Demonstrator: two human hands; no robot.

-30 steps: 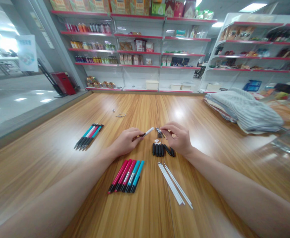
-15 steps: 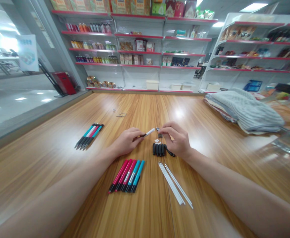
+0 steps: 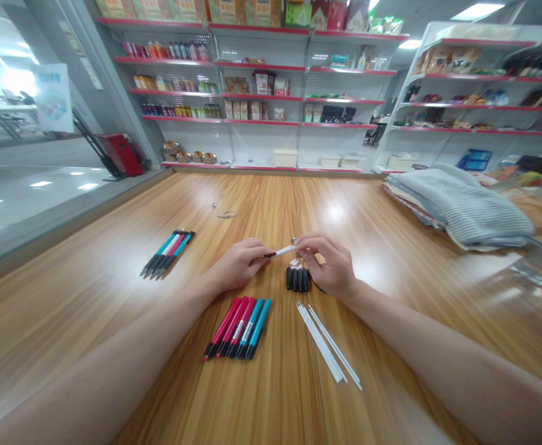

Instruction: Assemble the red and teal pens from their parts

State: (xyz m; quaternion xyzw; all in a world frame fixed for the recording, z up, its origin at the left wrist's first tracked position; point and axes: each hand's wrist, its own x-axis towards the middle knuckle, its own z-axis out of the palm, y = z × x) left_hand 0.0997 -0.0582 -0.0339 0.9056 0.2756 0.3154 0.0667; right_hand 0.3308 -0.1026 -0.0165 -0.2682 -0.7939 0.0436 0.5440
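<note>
My left hand [image 3: 243, 264] is closed around the black end of a white pen barrel [image 3: 283, 251], which points right. At the barrel's far end, the fingertips of my right hand [image 3: 329, 262] are pinched together; what they hold is too small to make out. Black pen grips [image 3: 297, 280] stand in a row just below, with small white pieces [image 3: 295, 263] behind them. Nearer me lie several pink and blue pen barrels [image 3: 238, 327] with black ends, and several thin white refills [image 3: 321, 346] to their right.
Several whole pens [image 3: 167, 253] lie side by side at the left. A thin loop [image 3: 227, 214] and a small shiny bit [image 3: 214, 204] lie farther back. Folded cloths [image 3: 460, 207] are stacked at the right. Stocked shelves [image 3: 261, 96] stand beyond the wooden table [image 3: 159, 383].
My right hand has moved slightly left, its fingertips now meeting the white barrel's end. The barrel has tipped a little flatter. My left hand stays in place.
</note>
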